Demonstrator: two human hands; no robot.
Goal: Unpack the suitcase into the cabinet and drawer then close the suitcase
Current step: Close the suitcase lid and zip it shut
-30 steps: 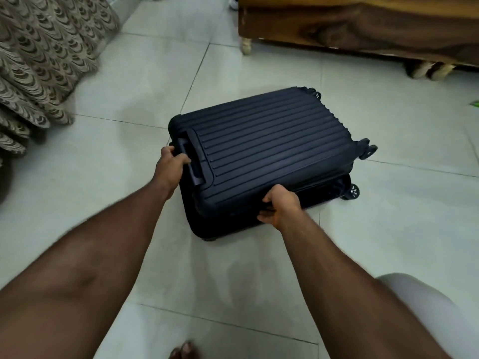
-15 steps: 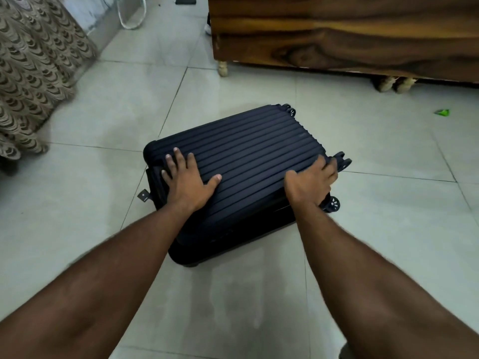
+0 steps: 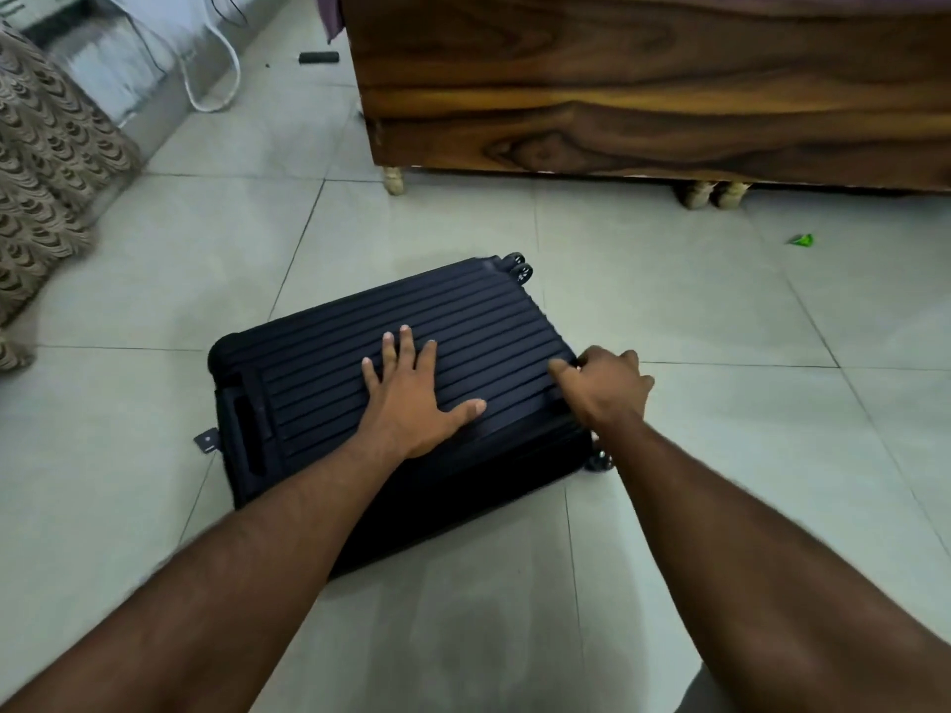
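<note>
A dark ribbed hard-shell suitcase [image 3: 329, 383] lies flat and closed on the tiled floor, wheels toward the far right. My left hand [image 3: 411, 398] rests palm down on the middle of its lid with fingers spread. My right hand [image 3: 607, 388] is at the lid's right edge near the wheels, fingers curled over the rim; what they pinch is hidden. A small tag [image 3: 207, 441] sticks out at the suitcase's left side beside the handle [image 3: 252, 434].
A wooden furniture piece [image 3: 643, 95] on short legs stands behind the suitcase. Patterned brown fabric [image 3: 46, 182] hangs at the left. A white cable [image 3: 226, 69] and a small dark object [image 3: 319, 57] lie on the floor far back. A green scrap [image 3: 801, 240] lies at right.
Both hands left the near edge of the lid and went onto its top. The left now lies flat mid-lid; the right moved to the right edge and curled. The view tilted up.
</note>
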